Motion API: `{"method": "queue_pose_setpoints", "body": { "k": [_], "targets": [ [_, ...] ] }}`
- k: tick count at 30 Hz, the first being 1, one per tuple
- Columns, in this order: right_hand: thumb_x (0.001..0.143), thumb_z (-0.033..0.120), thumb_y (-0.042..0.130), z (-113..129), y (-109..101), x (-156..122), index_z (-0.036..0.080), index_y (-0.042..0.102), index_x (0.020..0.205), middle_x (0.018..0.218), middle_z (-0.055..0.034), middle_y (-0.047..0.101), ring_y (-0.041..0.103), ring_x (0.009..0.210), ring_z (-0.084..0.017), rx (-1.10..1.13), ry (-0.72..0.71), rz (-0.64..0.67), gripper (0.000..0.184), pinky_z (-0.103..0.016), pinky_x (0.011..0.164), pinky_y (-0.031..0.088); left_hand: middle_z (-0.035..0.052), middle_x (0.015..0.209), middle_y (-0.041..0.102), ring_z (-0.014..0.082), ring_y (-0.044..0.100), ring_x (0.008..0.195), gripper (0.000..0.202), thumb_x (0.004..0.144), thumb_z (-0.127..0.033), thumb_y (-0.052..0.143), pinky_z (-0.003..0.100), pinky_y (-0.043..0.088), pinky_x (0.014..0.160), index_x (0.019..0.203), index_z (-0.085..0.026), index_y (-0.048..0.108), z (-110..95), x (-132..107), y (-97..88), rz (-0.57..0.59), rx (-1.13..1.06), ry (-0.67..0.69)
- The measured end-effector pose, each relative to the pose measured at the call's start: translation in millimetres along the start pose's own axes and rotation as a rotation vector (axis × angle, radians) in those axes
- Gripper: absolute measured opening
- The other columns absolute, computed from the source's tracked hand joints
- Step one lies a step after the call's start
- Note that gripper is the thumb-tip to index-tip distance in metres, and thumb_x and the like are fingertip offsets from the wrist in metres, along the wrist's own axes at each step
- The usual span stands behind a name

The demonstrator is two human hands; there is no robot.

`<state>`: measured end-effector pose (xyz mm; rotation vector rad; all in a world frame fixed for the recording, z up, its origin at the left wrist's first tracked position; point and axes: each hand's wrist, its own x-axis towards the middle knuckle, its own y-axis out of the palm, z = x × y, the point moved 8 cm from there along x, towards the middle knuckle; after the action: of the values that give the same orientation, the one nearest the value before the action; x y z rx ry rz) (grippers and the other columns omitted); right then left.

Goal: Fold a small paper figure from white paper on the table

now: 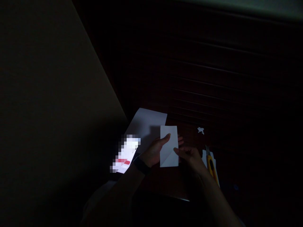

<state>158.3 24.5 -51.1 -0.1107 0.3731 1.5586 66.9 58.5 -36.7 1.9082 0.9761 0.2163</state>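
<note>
A small white sheet of folded paper is held upright above the dark table, with a diagonal crease or fold at its lower part. My left hand grips it from the left, thumb across the front and fingers behind, their tips showing past the right edge. At the right edge my right hand pinches the paper between thumb and fingers. A dark band sits on my left wrist.
A larger white sheet lies behind on the table. A lit phone screen, partly blurred out, is at the left. On the right are a yellow utility knife on white paper and a small paper scrap.
</note>
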Motion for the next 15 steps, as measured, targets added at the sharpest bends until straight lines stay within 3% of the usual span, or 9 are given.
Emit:
{"method": "queue_pose_setpoints", "body": {
  "k": [15],
  "targets": [
    [0.069,0.037,0.068,1.8,7.6,-2.8,0.015,0.064,0.056,0.050,0.0011,0.059,0.050,0.044,-0.009,0.015,0.004,0.058,0.026,-0.022,0.047,0.037,0.0171,0.116,0.057,0.0274,0.052,0.110,0.039,0.083,-0.032,0.052,0.046,0.036,0.096,0.117,-0.012,0.052,-9.8,-6.5,1.0,-0.063,0.072,0.037]
  ]
}}
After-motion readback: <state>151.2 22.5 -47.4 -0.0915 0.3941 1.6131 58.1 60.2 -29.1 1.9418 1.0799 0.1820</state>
